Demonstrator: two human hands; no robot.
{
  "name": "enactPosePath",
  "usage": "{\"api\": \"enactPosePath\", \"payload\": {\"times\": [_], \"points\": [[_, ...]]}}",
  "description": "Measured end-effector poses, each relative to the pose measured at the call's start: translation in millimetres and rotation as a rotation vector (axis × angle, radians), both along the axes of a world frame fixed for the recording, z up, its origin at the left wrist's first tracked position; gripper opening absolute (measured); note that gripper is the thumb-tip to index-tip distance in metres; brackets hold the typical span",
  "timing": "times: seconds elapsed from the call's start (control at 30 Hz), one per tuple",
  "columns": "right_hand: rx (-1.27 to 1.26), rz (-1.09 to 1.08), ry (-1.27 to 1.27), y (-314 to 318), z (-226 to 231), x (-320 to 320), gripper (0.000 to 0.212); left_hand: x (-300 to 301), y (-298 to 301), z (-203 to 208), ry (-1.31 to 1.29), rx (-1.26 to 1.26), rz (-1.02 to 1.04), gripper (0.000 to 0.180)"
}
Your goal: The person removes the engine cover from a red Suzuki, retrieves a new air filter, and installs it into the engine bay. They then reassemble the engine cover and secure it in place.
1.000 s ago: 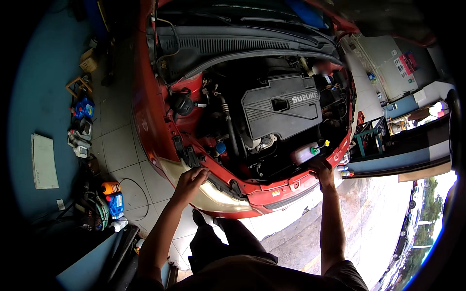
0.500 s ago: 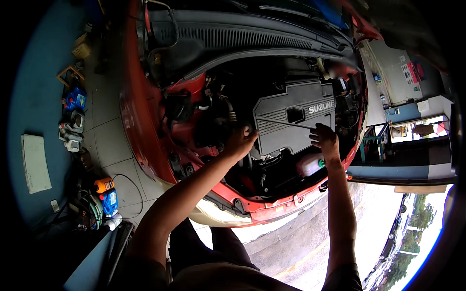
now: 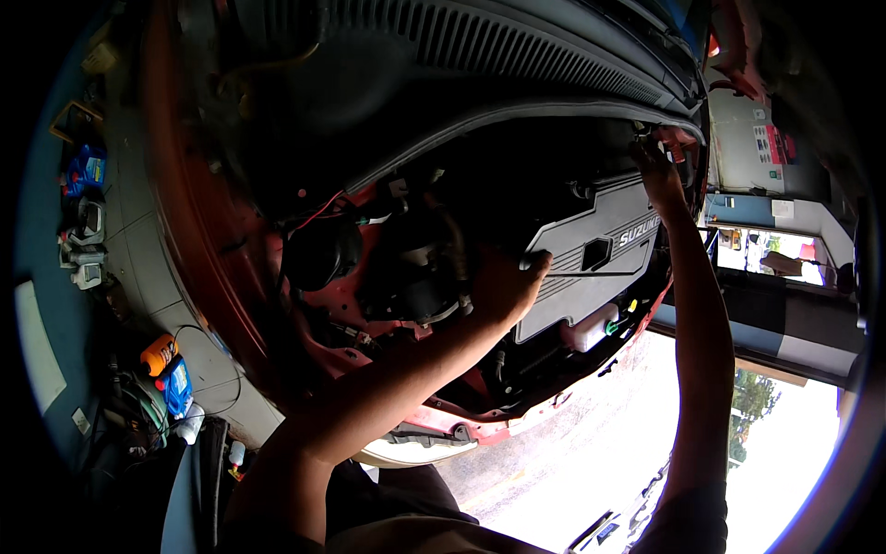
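Note:
A dark grey plastic engine cover with ribs and raised lettering lies over the engine in the open bay of a red car. At its left edge is my left hand, closed on the edge with the thumb on top; the other fingers are lost in shadow. My right hand reaches across the cover's far right corner. Its fingers stretch out beyond that corner, apart, with nothing visible in them. A whitish fluid reservoir with a green cap sits in front of the cover.
Beyond the bay lies the black slotted cowl panel. Red front bodywork borders the near side. Along the left wall stand blue bottles, an orange container and other bottles on the tiled floor. Dark hoses and a round black part fill the bay's left.
My right hand has moved from the cover's near right edge to its far right corner. The left stays at the left edge. My view has shifted and come closer to the bay.

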State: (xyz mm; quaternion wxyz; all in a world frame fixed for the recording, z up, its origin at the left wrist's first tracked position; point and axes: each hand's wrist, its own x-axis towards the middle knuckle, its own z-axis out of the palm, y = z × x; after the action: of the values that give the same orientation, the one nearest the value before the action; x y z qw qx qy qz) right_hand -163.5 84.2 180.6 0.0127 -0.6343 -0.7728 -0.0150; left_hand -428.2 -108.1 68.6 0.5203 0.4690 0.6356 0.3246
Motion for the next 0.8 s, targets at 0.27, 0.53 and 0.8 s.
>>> {"api": "enactPosePath", "payload": {"times": [0.27,0.53,0.8], "points": [[-0.351,-0.173,0.515,37,-22,-85,0.059,-14,5,6,-0.282,0.019,0.178,0.075],[-0.393,-0.16,0.304,49,-26,-80,0.074,-23,14,25,-0.323,-0.207,-0.021,0.082],[-0.279,-0.006,0.263,46,-42,-66,0.06,-15,11,14,-0.294,-0.105,0.016,0.079]]}}
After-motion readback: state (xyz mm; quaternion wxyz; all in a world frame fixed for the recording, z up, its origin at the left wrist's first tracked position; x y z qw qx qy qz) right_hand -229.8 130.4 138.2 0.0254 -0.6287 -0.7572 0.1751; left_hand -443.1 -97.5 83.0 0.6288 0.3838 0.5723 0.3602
